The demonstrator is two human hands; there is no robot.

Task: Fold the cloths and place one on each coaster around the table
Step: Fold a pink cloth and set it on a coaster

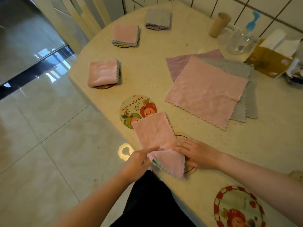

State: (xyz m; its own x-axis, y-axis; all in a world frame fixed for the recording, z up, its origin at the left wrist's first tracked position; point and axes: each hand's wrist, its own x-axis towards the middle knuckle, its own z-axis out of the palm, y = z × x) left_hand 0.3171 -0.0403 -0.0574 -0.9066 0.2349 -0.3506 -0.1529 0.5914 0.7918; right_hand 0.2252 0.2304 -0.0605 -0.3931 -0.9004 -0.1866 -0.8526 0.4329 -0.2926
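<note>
The left hand (136,163) reaches in from beyond the near edge of the table (270,145), its thumb and fingers pinching the near end of a pink cloth (155,133) where the fabric bunches into a fold. The right hand (195,153) lies on the tabletop just beside it, fingers straight and close together, their tips pressing the same cloth at the fold. Both forearms come in bare from the bottom of the view.

The pink cloth runs from the fold away toward the table's middle; its far corner overlaps an apple-printed coaster (137,110) reading "Have a nice day", while its doubled near end covers most of a dark-rimmed coaster (182,137) under the hands at the near edge.

Toward the right side lies a flat stack of unfolded cloths (206,90), a pink one on top of grey and lilac ones. Along the left edge, a folded pink cloth (102,72) sits on a coaster; farther along, a second folded pink cloth (125,35) covers another coaster, and a folded grey cloth (157,19) rests on a coaster near the far edge.

By the far right edge stand a clear bottle with a blue pump (242,38), a cardboard tube (219,24) and a tissue box (268,59) with a sheet standing out of it. At the near right corner lies a red-rimmed coaster (237,208).
</note>
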